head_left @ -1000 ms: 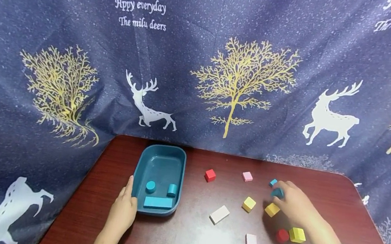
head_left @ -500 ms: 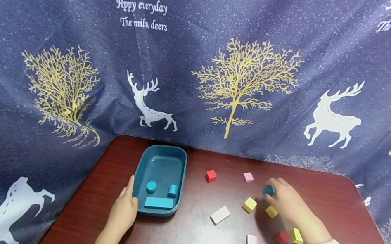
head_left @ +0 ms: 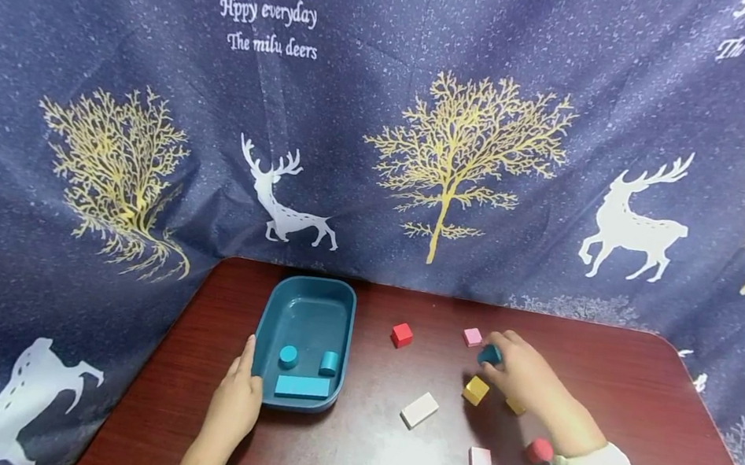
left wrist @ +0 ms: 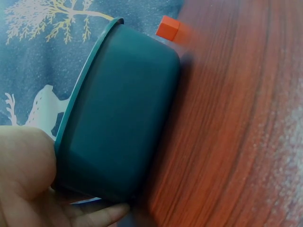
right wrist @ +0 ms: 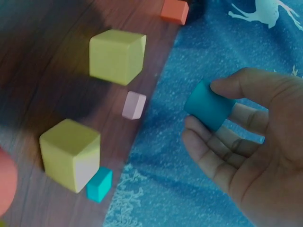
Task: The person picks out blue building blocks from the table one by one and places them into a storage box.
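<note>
My right hand [head_left: 521, 371] pinches a teal cylinder block [right wrist: 209, 105] between thumb and fingers, above the table's right part. In the head view it hangs beside a small pink block [head_left: 472, 337] and behind a yellow cube [head_left: 475, 391]. My left hand [head_left: 236, 398] lies along the left side of a teal tray [head_left: 347, 340], its index finger straight against the wall. The left wrist view has the thumb at the tray's rim and fingers [left wrist: 102, 216] stretched along its side. Inside the tray are two teal cylinders [head_left: 287, 356] and a long teal block [head_left: 302, 387].
A red cube [head_left: 402, 335], a cream block [head_left: 420, 411] and a pale pink square block [head_left: 480, 461] lie mid-table. Near the right forearm is a red round block [head_left: 540, 450]. A small teal block [right wrist: 99, 184] sits by a second yellow block [right wrist: 71, 153]. A deer-print cloth [head_left: 379, 186] hangs behind.
My right hand has carried the teal cylinder block leftward, from near the small teal block to beside the pink block. The left hand and tray have stayed put.
</note>
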The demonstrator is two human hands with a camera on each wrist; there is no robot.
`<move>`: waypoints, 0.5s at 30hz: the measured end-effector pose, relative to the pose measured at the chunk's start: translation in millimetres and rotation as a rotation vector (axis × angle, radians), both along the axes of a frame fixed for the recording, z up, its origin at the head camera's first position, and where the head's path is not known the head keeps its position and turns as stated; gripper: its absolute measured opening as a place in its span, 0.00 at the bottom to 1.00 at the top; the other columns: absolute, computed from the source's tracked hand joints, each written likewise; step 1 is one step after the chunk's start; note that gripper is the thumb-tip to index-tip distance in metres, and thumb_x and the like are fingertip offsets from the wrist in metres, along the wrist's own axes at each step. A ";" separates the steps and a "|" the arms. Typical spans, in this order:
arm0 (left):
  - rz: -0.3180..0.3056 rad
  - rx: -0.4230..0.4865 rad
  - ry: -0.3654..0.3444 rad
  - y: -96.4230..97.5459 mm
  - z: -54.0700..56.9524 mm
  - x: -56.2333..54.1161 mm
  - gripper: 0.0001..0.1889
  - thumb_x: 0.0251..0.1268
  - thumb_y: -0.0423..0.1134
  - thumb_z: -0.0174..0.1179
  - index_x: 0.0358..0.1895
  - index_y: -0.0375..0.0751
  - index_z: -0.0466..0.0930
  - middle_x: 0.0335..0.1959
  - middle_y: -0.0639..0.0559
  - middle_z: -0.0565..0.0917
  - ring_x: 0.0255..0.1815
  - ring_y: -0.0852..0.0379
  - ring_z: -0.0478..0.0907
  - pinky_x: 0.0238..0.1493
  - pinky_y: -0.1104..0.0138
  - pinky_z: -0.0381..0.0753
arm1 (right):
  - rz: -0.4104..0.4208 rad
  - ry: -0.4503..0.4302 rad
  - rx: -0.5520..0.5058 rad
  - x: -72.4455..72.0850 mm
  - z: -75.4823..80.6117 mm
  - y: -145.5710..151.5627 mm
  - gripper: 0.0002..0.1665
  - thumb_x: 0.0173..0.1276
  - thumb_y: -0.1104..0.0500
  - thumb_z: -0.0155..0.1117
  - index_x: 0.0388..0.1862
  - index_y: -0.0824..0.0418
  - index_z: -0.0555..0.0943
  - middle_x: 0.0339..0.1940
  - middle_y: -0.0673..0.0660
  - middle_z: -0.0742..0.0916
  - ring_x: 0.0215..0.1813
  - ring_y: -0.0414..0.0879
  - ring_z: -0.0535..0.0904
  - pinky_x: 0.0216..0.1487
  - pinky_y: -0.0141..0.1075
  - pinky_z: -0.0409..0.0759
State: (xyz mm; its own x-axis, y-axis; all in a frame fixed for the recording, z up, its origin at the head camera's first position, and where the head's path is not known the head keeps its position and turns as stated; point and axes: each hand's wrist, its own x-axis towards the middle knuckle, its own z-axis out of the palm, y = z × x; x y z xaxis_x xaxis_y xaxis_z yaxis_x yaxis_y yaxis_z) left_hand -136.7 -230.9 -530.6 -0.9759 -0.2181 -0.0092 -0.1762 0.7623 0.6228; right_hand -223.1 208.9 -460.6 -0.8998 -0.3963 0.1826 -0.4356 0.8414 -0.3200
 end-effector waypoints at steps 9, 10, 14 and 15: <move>0.002 -0.004 0.008 -0.6 -1.6 0.4 0.36 0.69 0.29 0.43 0.81 0.35 0.49 0.71 0.24 0.67 0.30 0.47 0.74 0.43 0.45 0.79 | 0.001 -0.042 -0.011 -1.3 5.8 -18.2 0.19 0.61 0.60 0.70 0.51 0.64 0.81 0.40 0.56 0.82 0.39 0.47 0.79 0.45 0.44 0.82; 0.002 -0.004 0.007 -0.7 -1.7 0.4 0.36 0.69 0.29 0.43 0.81 0.35 0.49 0.71 0.24 0.67 0.31 0.47 0.74 0.44 0.45 0.79 | 0.005 -0.040 -0.012 -1.5 6.4 -20.2 0.19 0.61 0.60 0.70 0.51 0.65 0.81 0.40 0.56 0.82 0.39 0.47 0.79 0.45 0.44 0.82; 0.002 -0.003 0.002 -1.1 -1.9 0.4 0.36 0.70 0.29 0.43 0.81 0.35 0.48 0.72 0.24 0.66 0.30 0.47 0.74 0.44 0.45 0.78 | 0.035 -0.020 -0.017 -2.8 8.5 -29.1 0.18 0.61 0.61 0.71 0.49 0.64 0.82 0.39 0.55 0.82 0.38 0.45 0.77 0.43 0.43 0.81; 0.002 -0.006 0.004 -1.2 -1.9 0.5 0.36 0.70 0.29 0.43 0.81 0.35 0.48 0.72 0.24 0.66 0.32 0.47 0.75 0.45 0.44 0.78 | 0.041 -0.019 -0.018 -2.8 9.3 -31.5 0.18 0.61 0.61 0.71 0.49 0.64 0.82 0.39 0.56 0.82 0.38 0.45 0.77 0.43 0.43 0.81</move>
State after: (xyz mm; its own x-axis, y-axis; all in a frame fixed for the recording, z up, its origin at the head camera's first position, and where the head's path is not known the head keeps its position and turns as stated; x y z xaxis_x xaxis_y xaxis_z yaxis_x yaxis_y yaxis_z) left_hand -136.2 -232.0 -532.5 -0.9756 -0.2196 -0.0044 -0.1751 0.7655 0.6191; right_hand -225.9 177.4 -451.3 -0.8861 -0.4298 0.1733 -0.4634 0.8167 -0.3439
